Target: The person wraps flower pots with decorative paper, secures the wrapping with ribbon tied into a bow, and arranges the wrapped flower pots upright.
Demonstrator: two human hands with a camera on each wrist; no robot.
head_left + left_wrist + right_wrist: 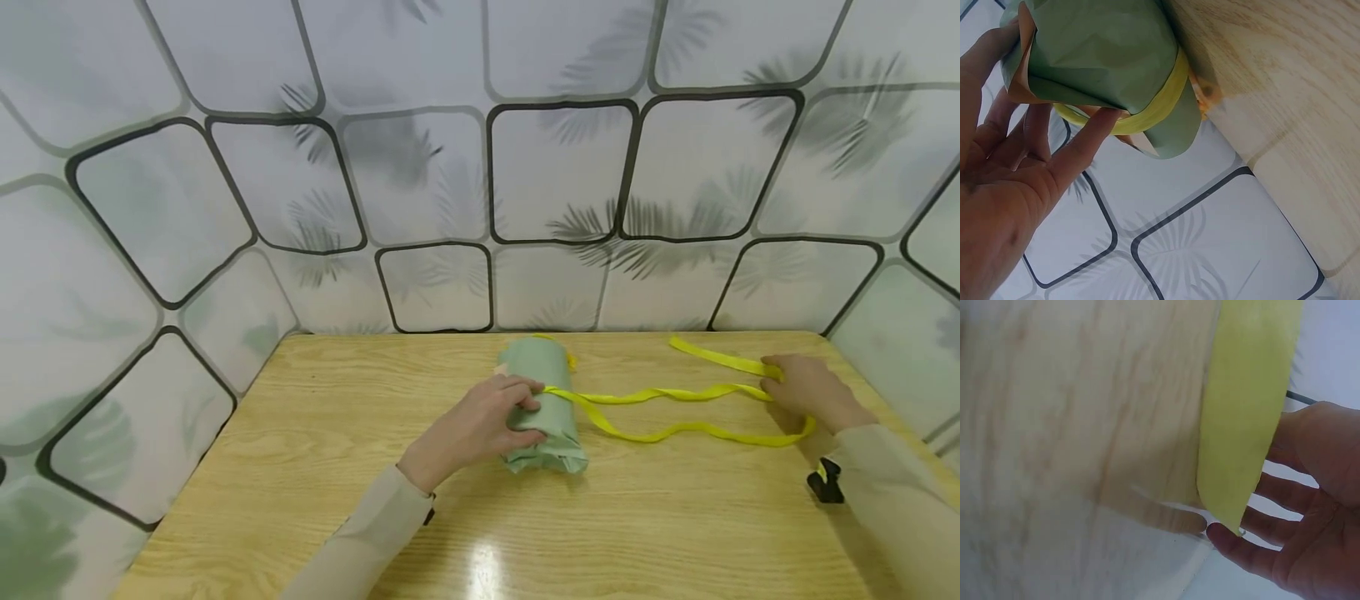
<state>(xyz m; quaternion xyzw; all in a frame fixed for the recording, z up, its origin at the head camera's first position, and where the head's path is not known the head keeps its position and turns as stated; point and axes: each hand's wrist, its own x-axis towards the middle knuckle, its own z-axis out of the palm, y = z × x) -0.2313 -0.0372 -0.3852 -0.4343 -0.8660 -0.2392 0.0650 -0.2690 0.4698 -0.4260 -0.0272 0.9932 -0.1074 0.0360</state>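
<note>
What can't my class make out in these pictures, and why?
Head: whatever is inside the pale green, roughly cylindrical, paper-like bundle; its wrapping hides it.
Right wrist: the rest of the long, flat yellow ribbon; the top edge cuts it off.
Left wrist: what the small orange patch belongs to; it's blurred and partly covered.

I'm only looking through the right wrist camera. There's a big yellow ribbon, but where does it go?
Observer: The head view shows the yellow ribbon running across the table to a green bundle.
Operator: Ooh! Is anybody touching the bundle?
Observer: Yes, the left hand grips it, with its fingers over the top.
Operator: And is anything peeking out?
Observer: In the left wrist view, something orange shows at its edge, but it's too blurry for me to say what it is.
</note>
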